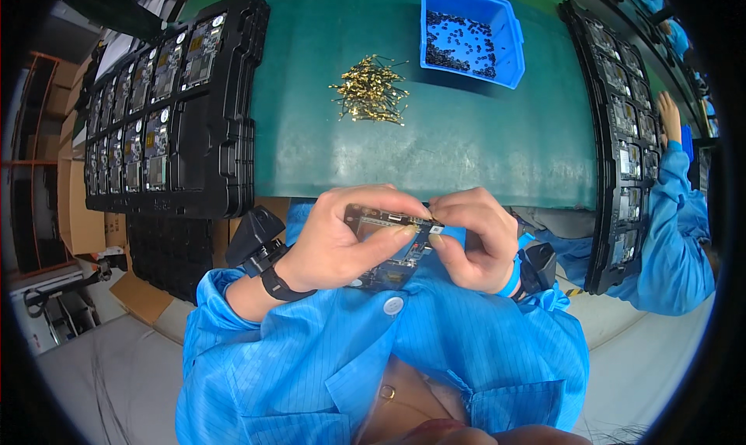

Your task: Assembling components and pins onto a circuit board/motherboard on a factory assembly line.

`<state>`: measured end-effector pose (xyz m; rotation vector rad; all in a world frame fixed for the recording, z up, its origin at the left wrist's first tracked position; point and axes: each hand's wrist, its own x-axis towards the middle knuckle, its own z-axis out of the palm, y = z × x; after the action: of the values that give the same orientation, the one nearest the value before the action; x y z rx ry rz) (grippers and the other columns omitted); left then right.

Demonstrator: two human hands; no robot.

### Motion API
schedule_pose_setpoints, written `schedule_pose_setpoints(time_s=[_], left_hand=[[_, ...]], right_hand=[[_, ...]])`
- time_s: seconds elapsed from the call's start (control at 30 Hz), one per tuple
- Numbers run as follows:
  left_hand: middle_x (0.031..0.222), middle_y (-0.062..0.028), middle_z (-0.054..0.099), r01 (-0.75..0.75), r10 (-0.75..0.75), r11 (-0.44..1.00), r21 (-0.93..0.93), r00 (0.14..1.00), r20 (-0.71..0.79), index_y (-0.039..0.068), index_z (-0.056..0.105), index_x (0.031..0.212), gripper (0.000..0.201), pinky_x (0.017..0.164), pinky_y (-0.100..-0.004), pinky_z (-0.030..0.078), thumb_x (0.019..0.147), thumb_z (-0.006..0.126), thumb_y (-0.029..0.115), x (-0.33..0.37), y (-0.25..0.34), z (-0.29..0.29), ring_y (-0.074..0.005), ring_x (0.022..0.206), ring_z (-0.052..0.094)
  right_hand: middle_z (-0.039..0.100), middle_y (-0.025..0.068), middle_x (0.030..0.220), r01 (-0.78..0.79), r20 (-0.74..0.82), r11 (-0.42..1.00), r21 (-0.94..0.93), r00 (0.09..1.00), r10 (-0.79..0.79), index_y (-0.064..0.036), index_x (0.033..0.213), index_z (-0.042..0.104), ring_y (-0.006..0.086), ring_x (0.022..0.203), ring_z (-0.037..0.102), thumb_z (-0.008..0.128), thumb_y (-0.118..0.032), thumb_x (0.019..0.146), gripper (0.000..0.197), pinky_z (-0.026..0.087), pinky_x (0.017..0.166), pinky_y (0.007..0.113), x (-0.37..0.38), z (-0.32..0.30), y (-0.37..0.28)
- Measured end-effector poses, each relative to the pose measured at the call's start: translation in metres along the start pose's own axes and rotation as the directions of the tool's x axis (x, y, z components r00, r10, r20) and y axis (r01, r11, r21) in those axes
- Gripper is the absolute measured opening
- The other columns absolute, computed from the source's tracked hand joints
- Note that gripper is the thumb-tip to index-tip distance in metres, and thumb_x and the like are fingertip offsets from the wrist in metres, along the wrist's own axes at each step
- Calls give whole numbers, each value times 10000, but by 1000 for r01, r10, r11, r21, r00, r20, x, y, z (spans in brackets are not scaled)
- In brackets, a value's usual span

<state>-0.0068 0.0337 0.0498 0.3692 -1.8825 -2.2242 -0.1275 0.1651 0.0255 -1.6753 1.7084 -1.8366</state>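
My left hand (342, 239) is closed around a dark circuit board (392, 270), held tilted in front of my chest just off the table's near edge. The left thumb lies across its face, and the fingers go behind it. At the board's upper right corner, my right hand (474, 243) pinches the edge between thumb and forefinger, beside a small white square. Whether a tiny part sits between those fingertips is hidden. Beyond my hands, a heap of short thin cables with gold-coloured ends (371, 90) lies on the green mat (311, 150).
A blue bin (509, 45) of small black parts stands at the far right of the mat. Black trays (221, 154) of circuit boards are stacked at left, and another black tray (598, 134) stands at right. A co-worker's hand (668, 119) touches the right tray's far side.
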Motion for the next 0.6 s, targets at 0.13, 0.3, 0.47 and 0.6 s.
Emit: schedule_pose_setpoints(time_s=[0.13, 0.3, 0.47, 0.6], left_hand=[[808, -95, 601, 13, -13, 1000, -16, 1000, 4, -21, 612, 864, 163, 643, -240, 427, 713, 580, 32, 0, 1, 0, -128, 726, 554], [810, -97, 601, -12, 11, 1000, 6, 1000, 11, -18, 614, 866, 159, 649, -241, 427, 716, 568, 14, 0, 4, 1, -133, 738, 557], [821, -103, 599, -10, 10, 1000, -18, 1000, -6, -19, 611, 868, 158, 657, -243, 428, 720, 557, -2, -1, 4, 1, -135, 754, 559], [825, -102, 598, 17, -18, 999, -43, 1000, -16, -17, 609, 868, 159, 660, -243, 429, 720, 551, -10, -2, 5, 2, -132, 752, 556]], right_hand=[[589, 114, 770, 48, -27, 997, -57, 998, -50, -1, 834, 600, 233, 687, 597, 641, 31, 622, 219, 489, 581, 292, -1, 1, -2], [577, 71, 752, 109, -36, 959, -262, 992, -122, -42, 835, 630, 202, 654, 588, 692, 8, 574, 272, 508, 607, 324, -2, -1, -10], [552, 33, 712, 158, -14, 902, -401, 984, -179, -60, 870, 644, 160, 591, 565, 716, -20, 557, 325, 520, 621, 352, -3, -1, -14], [533, 27, 686, 152, -3, 894, -422, 986, -169, -56, 872, 646, 154, 572, 555, 712, -21, 560, 320, 516, 596, 343, -3, -2, -17]])
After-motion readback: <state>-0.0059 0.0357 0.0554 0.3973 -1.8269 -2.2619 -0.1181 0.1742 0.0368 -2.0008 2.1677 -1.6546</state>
